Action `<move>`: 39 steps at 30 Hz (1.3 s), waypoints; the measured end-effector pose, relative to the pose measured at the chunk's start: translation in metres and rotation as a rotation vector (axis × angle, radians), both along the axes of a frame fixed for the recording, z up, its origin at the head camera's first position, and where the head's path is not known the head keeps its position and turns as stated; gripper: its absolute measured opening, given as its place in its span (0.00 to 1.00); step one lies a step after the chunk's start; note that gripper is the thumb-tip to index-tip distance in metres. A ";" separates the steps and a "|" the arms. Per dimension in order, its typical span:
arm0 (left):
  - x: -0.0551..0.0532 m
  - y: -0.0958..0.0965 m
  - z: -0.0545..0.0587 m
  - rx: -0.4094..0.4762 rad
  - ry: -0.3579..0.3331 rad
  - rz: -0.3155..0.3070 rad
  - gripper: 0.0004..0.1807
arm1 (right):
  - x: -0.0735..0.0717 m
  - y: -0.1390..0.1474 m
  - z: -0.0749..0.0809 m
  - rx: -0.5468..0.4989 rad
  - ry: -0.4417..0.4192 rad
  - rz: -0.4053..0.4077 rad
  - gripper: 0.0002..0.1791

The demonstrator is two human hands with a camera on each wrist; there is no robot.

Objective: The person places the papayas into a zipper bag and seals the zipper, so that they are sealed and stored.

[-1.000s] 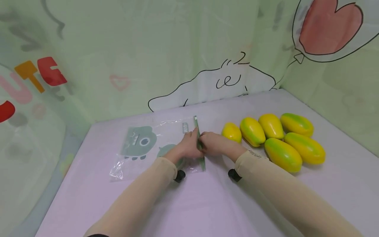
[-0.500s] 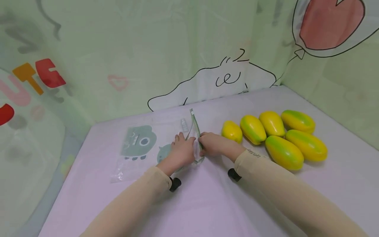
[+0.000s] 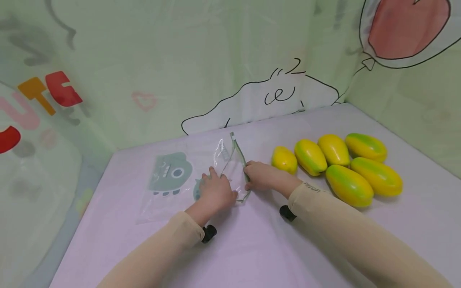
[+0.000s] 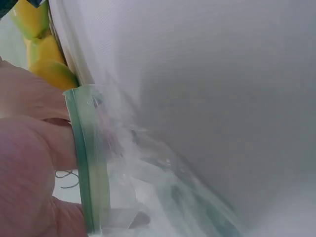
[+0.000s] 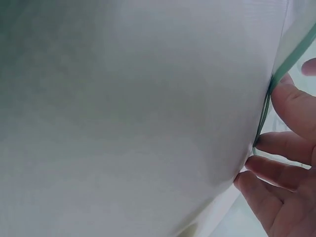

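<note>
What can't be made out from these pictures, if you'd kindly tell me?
- Head: part of the bag's smaller figure, behind the left hand.
- Head: the bag's label lettering, too small.
- Head: heart balloon's top, cut off by upper edge.
- Left wrist: topmost fruit's end, cut off by upper edge.

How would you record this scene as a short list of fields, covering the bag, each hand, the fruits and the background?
Bag: clear plastic with grey-green cartoon prints, on the pale lilac table, open at its right end
Left hand: on the bag by the opening, fingers spread
Right hand: pinches the opening's green edge
Fruits: six, yellow, several with green patches, right of the bag; neither hand holds one
Background: pale green with cartoon designs
</note>
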State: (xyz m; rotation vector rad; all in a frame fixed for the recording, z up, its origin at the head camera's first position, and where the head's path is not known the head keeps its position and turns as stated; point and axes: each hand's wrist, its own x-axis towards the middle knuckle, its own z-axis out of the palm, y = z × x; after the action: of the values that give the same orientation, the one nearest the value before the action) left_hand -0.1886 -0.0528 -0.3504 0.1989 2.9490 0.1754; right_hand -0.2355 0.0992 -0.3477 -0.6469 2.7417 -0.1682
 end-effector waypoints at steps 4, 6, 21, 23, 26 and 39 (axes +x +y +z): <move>0.004 -0.003 -0.002 0.069 -0.006 0.039 0.43 | -0.001 0.001 0.000 0.012 -0.007 -0.008 0.28; 0.005 -0.004 -0.003 0.094 -0.006 0.048 0.42 | -0.002 0.001 -0.001 0.016 -0.007 -0.008 0.29; 0.003 0.000 -0.011 0.021 0.043 0.075 0.36 | -0.004 0.001 -0.003 0.041 -0.009 -0.017 0.32; 0.003 -0.001 -0.010 0.020 0.043 0.073 0.36 | -0.004 0.001 -0.003 0.047 -0.012 -0.021 0.33; 0.002 -0.001 -0.010 0.011 0.046 0.067 0.37 | -0.003 0.002 -0.002 0.051 -0.010 -0.018 0.32; 0.003 -0.003 -0.009 0.073 0.098 0.078 0.37 | 0.003 0.002 0.008 0.023 0.016 0.025 0.32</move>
State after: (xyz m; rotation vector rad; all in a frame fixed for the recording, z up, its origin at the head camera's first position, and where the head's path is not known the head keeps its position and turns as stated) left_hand -0.1851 -0.0562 -0.3596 0.1056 3.0529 0.2917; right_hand -0.2326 0.1009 -0.3395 -0.6788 2.7451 -0.1268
